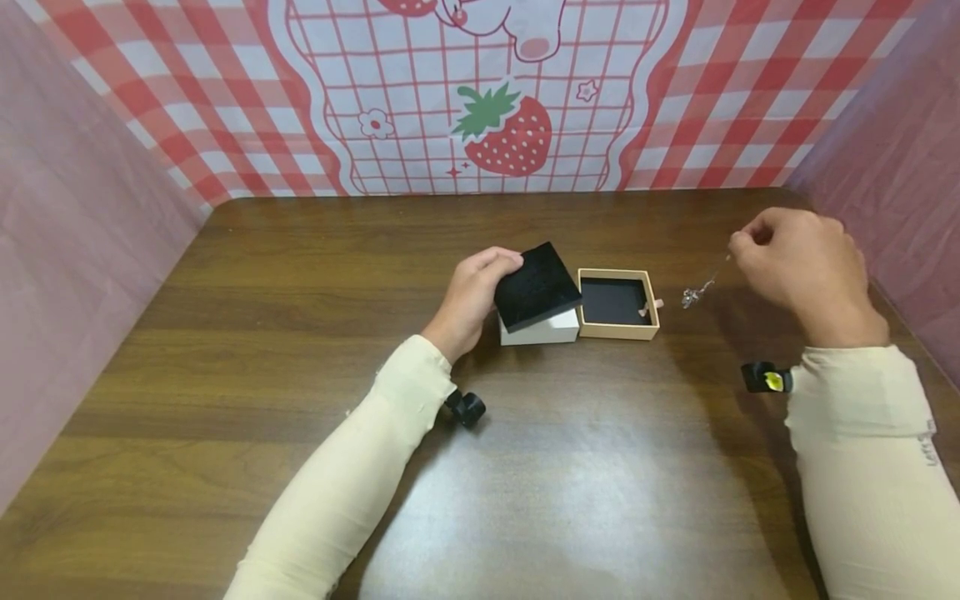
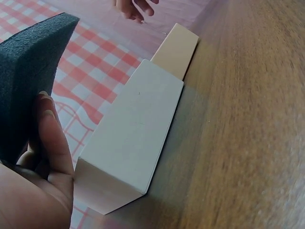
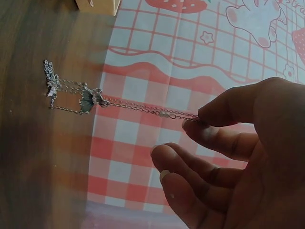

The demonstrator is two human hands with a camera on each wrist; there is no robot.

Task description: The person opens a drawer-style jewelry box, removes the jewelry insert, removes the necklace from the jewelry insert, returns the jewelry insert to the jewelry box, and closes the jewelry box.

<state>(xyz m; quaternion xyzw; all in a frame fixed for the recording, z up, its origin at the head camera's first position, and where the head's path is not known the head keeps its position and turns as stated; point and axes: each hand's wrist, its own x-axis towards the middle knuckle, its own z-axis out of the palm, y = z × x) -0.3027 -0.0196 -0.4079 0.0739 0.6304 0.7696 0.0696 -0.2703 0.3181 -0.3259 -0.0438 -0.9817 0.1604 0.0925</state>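
Head view: the left hand [image 1: 476,292] grips a black pad [image 1: 536,287], tilted above a white box [image 1: 540,330]; a tan tray [image 1: 618,332] adjoins the box at three o'clock. Farther toward three o'clock, the right hand [image 1: 813,267], extended toward eleven, pinches a silver necklace [image 1: 697,294]. Left wrist view: only here does the pad's porous grain appear. Right wrist view: only here are the necklace's doubled links and dark pendant [image 3: 88,99] resolved, trailing toward nine o'clock.
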